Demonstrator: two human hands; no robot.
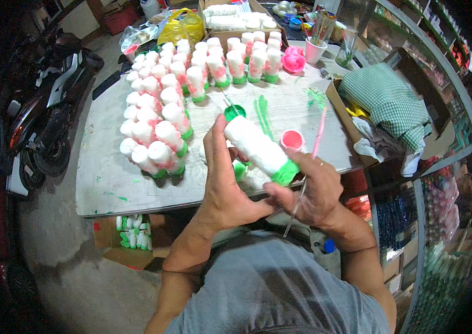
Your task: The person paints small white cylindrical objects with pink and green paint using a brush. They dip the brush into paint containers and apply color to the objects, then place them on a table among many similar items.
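Note:
Over the near side of the table, a white cylinder (252,142) with a green-painted end hangs tilted between my hands. My left hand (219,183) is closed around its upper part, some fingers hidden behind it. At the green end, the fingers of my right hand (319,189) touch or nearly touch it while gripping a slim paintbrush (320,133) with a pink upper part. Just beyond are a cup of green paint (236,113), with a thin brush (226,97) leaning in it, and a cup of pink paint (292,140).
Rows of white, pink and green cylinders (158,133) fill the table's left and back. A pink flower-like thing (293,59) sits beside a white cup of brushes (316,51). Boxes hold a checked cloth (386,100), white pieces (236,19), and cylinders (136,232) below. Motorcycles (58,111) stand left.

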